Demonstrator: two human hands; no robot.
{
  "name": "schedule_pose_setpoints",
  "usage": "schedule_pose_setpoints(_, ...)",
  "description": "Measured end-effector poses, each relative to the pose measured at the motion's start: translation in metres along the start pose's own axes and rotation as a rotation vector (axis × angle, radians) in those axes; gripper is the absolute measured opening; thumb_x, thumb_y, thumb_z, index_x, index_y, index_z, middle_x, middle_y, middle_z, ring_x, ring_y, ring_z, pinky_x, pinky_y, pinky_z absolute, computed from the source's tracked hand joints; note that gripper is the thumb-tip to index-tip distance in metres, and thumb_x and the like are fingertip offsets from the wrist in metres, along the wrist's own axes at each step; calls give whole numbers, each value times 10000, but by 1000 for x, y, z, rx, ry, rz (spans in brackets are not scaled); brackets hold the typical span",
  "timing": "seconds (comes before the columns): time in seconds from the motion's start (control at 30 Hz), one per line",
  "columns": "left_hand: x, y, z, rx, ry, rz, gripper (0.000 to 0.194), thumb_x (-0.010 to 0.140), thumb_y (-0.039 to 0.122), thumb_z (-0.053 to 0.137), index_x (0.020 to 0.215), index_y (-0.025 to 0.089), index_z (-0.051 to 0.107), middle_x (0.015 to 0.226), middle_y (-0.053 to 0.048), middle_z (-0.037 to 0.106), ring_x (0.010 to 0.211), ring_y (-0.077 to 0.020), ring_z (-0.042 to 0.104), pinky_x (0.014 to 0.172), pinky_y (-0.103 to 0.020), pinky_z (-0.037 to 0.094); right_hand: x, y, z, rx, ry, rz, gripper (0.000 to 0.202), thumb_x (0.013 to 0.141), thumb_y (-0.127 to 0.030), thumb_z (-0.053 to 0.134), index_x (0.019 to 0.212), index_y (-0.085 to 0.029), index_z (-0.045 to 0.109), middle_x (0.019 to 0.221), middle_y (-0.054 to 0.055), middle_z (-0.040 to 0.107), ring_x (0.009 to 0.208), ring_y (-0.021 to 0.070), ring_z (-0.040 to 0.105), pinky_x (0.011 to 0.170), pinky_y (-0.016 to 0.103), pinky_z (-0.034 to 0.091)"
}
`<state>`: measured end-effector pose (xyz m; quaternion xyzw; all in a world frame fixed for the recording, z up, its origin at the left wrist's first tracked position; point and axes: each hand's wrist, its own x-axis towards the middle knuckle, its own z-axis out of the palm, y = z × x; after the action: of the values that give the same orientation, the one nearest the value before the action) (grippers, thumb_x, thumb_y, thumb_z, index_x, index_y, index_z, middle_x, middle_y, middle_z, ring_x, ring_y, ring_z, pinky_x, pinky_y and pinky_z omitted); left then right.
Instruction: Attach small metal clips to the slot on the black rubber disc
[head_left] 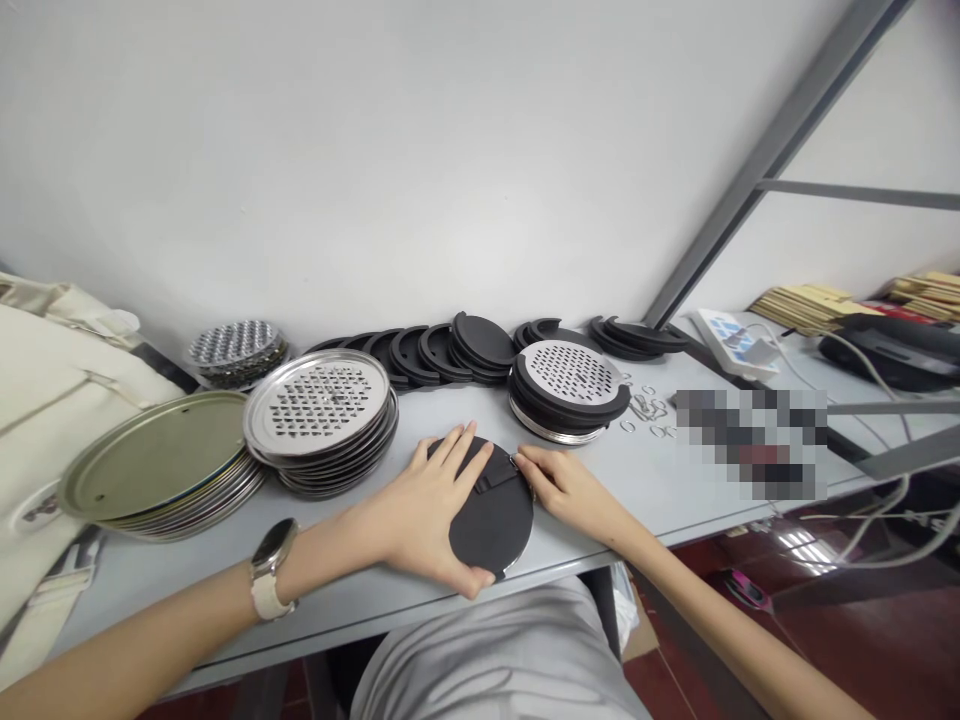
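A round black disc (491, 530) with a thin shiny rim lies near the table's front edge. My left hand (431, 510) is spread over its left side, fingers across the top and thumb at the near edge. At the disc's upper right edge, my right hand (559, 485) is closed in a pinch on a small shiny metal piece (514, 460), its exact shape unclear. Loose metal rings (649, 408) are scattered beyond that hand. Behind the disc stands a stack of black holders (566, 405), topped by a perforated metal grater plate (571, 370).
Stacked round grater plates (322, 405) and olive-green lids (157, 455) occupy the left, beside a cream bag (52, 380). Black curved holders (420, 355) line the wall. On the right are a sloping grey frame bar (720, 230), a white device (735, 345) and cables.
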<state>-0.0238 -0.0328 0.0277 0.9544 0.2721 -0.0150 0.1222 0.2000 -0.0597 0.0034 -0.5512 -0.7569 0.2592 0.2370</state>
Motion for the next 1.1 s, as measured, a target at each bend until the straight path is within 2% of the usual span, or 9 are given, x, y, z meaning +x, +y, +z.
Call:
schedule_pose_setpoints(0.37,-1,2,0,8,2,-9,1232,590,672,642,1487,70,52,1539,-245,-8,1418,-399,-35,1111,-563,107,1,1,-2,7,-26,-3,358,984,-327,311,646,-208,310,562,-52,367,533,113,389,563,259,273)
schedule_pose_setpoints(0.6,-1,4,1,-6,-20,-63,1235,594,667,639,1493,101,9,1540,-223,-79,1409,-415,-68,1108,-572,93,1,-2,-4,14,-34,-4,357,982,-327,315,646,-206,315,560,-52,369,532,111,397,559,255,275)
schedule_pose_setpoints(0.87,0,9,0,-9,-54,-102,1226,598,654,629,1492,94,4,1538,-217,-104,1404,-409,-112,1105,-583,70,0,0,0,-15,-2,3,353,980,-320,312,645,-209,297,551,-52,360,517,111,392,551,259,262)
schedule_pose_setpoints(1.1,2,16,0,-29,-72,-153,1208,617,666,607,1494,101,-2,1543,-219,-68,1397,-417,-138,1073,-628,114,0,-2,2,-29,18,5,338,971,-285,315,643,-210,285,552,-51,365,513,111,386,547,258,257)
